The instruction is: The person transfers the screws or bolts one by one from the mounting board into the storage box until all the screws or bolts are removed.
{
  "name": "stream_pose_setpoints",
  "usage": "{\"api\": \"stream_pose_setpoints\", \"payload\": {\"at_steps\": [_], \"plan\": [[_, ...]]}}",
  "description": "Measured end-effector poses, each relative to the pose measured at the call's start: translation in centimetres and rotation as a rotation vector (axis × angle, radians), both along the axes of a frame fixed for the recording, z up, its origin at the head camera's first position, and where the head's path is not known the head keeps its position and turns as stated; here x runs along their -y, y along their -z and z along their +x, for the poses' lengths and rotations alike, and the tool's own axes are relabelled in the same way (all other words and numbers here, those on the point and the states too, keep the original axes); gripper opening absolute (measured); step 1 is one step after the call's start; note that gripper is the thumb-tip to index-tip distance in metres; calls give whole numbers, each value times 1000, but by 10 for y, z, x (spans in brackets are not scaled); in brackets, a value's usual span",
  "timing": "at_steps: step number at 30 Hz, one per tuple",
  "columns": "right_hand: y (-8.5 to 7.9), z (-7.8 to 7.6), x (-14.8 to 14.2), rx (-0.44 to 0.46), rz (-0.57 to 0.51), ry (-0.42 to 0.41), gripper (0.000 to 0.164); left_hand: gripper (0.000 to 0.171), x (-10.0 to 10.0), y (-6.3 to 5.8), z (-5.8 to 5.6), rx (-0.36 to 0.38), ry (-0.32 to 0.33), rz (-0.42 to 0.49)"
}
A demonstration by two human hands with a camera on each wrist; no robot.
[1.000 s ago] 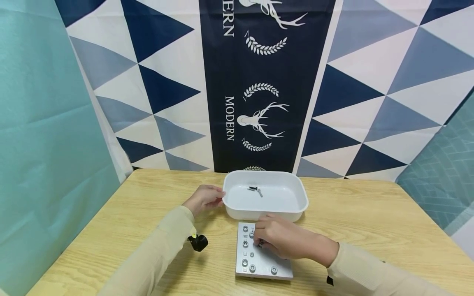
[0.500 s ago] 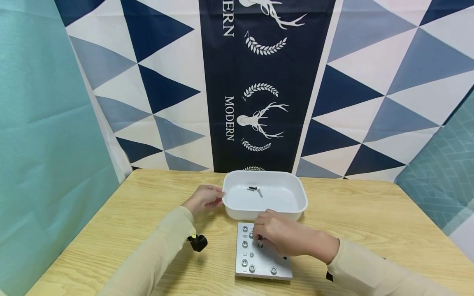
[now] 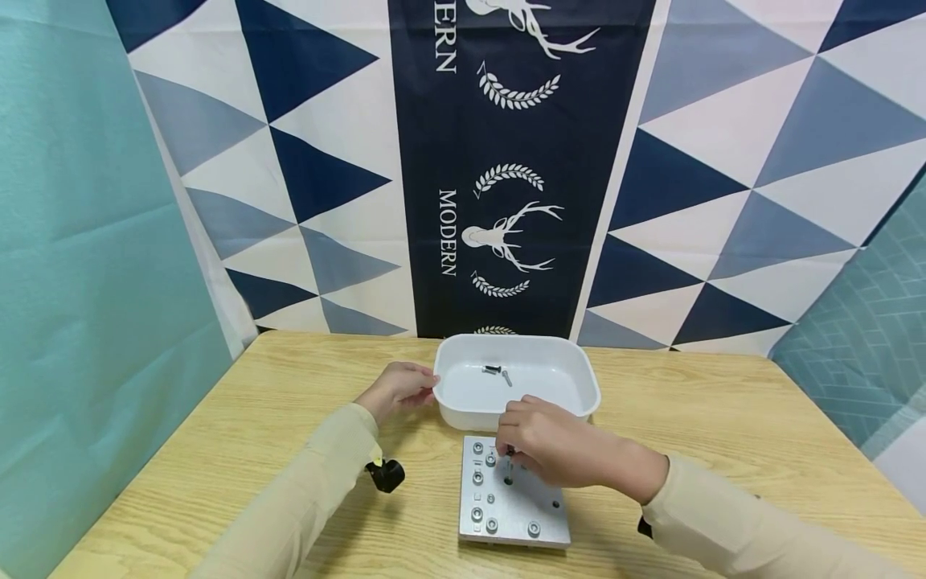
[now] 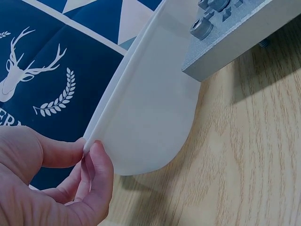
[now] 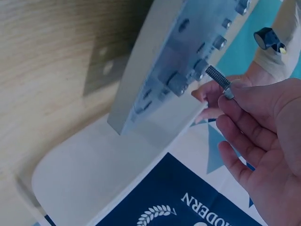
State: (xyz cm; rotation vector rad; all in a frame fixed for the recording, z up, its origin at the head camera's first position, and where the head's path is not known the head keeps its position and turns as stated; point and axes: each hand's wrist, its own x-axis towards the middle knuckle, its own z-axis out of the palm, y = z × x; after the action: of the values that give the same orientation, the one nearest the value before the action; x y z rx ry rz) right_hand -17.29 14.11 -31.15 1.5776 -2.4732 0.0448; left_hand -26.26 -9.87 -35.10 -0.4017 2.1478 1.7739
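Note:
My left hand pinches the left rim of a white plastic tray between thumb and fingers; the left wrist view shows this pinch on the tray wall closely. My right hand is over a silver metal plate, holding a small threaded bolt between thumb and index finger. Its remaining fingers are loosely bent. In the right wrist view the bolt's threaded shaft is exposed and points toward the plate. Several socket-head bolts are seated in the plate, mostly along its left side.
Inside the tray lie a few loose screws, one of them black. A hole is visible near the plate's right edge. The plate stands raised off the wooden table, in front of the tray. A patterned cloth hangs behind.
My right hand has risen from the plate and shifted slightly away from me, and the bolt's shaft now shows below its fingers. The left hand has stayed at the tray rim.

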Motion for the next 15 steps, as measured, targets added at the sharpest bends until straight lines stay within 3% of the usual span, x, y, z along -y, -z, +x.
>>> {"api": "stream_pose_setpoints", "payload": {"at_steps": [15], "plan": [[-11,-18,-3,-5,-10,33,16,23,2,2,-1,-7,4,2]]}}
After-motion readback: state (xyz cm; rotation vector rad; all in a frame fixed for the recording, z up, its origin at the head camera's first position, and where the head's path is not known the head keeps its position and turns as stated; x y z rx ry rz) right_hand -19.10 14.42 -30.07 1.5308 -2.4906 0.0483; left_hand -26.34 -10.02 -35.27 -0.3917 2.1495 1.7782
